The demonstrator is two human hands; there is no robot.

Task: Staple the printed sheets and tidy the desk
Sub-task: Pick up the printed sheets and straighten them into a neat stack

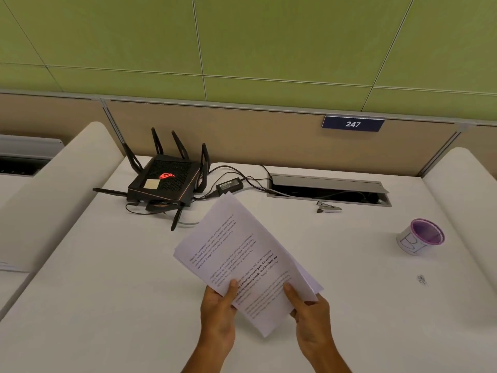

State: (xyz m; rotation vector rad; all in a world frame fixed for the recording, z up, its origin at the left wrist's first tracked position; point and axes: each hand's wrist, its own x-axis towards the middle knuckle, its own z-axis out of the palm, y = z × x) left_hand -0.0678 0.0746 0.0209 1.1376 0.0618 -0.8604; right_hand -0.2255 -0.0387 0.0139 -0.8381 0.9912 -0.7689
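A stack of printed sheets (242, 254) is held tilted above the white desk (107, 292), pinched at its near end by the left hand (219, 310) and the right hand (312, 316), thumbs on top. At far left a black router (165, 181) is seen, then a power adapter (229, 185), a small stapler (328, 208) beside the cable tray (328, 184), and a purple-rimmed cup (421, 236).

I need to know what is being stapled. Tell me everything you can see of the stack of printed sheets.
The stack of printed sheets is white paper with paragraphs of black text, some bold. It is held above the desk, tilted and turned diagonally. The left hand and right hand grip its near end, thumbs on top. The sheets fan apart slightly along the right edge. No staple shows.
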